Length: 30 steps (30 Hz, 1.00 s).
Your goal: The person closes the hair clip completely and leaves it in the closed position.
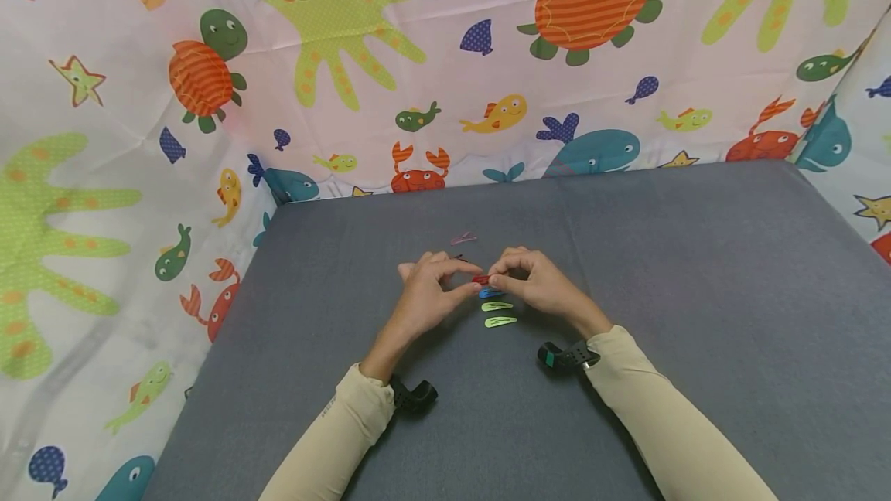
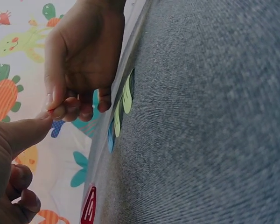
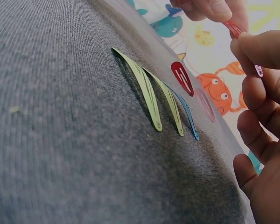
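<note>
A red snap hair clip (image 3: 234, 29) is held up over the table between both hands. My left hand (image 1: 425, 292) pinches one end of it between thumb and index finger. From the other side my right hand (image 1: 536, 284) pinches the clip, its small round end (image 3: 258, 71) showing past the fingers. Below the hands lie a blue hair clip (image 1: 490, 294) and two light green hair clips (image 1: 497, 306) (image 1: 500, 322), in a column. Another red hair clip (image 3: 182, 78) lies farther off, mostly hidden behind the left fingers in the head view.
Beyond the hands lies a pink hair clip (image 1: 462, 238) on the grey cloth-covered table (image 1: 696, 292). A white curtain (image 1: 445, 130) printed with sea animals stands along the table's back and sides. Both wrists wear black bands (image 1: 415, 395).
</note>
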Each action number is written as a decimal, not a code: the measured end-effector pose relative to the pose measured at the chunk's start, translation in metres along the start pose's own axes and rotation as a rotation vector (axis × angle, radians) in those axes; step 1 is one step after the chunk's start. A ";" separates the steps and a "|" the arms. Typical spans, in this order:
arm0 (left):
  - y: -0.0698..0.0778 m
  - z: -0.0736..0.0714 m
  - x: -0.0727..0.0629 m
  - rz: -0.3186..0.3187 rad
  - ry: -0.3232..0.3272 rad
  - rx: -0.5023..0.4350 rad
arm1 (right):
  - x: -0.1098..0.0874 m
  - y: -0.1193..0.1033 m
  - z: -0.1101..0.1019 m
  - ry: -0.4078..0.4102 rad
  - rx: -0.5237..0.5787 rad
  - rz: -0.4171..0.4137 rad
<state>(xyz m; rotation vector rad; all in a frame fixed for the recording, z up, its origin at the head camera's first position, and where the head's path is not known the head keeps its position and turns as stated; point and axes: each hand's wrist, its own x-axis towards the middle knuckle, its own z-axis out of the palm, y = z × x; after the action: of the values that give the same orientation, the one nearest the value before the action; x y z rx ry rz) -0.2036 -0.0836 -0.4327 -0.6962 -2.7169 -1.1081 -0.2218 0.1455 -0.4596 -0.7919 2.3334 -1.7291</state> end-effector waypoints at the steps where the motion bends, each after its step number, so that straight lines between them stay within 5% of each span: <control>1: 0.000 0.000 0.000 0.007 0.009 0.007 | 0.000 0.000 0.000 0.002 0.004 0.005; 17: -0.001 0.006 0.000 0.142 0.163 0.167 | -0.001 -0.003 0.001 0.013 0.042 0.060; 30: -0.001 0.005 0.000 0.142 0.171 0.196 | -0.001 -0.003 0.002 0.024 0.042 0.061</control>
<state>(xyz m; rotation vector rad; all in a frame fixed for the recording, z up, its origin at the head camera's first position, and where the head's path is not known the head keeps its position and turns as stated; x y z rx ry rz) -0.2035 -0.0808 -0.4368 -0.7151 -2.5425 -0.8163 -0.2192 0.1441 -0.4579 -0.6900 2.3029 -1.7657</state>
